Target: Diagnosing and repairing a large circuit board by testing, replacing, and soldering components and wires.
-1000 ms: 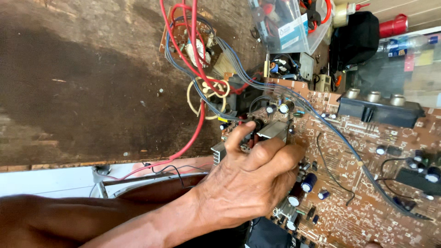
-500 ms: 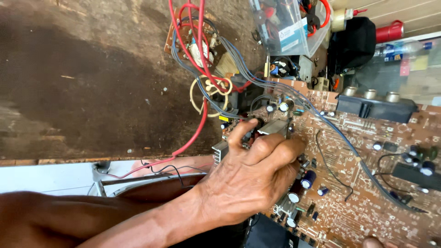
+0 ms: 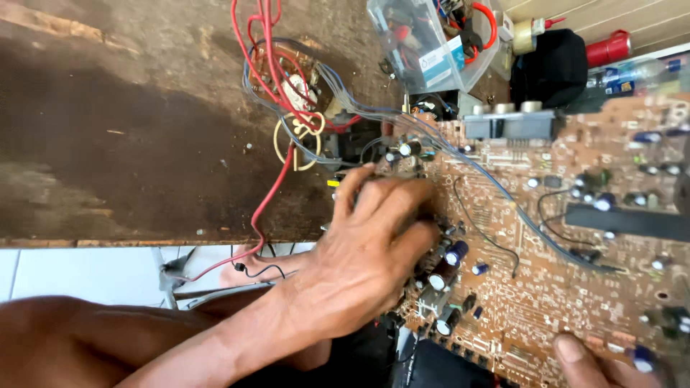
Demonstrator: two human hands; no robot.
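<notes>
Brown circuit board (image 3: 546, 237) lies on worn wooden desk (image 3: 129, 136), overhanging near edge. Left hand (image 3: 366, 251) rests on board's left end, fingers curled onto components there; what they pinch is hidden. Right hand (image 3: 604, 363) only partly in view at bottom right, thumb pressing board's near edge. Red wires (image 3: 269, 65) and clear plastic box (image 3: 424, 36) just beyond board.
</notes>
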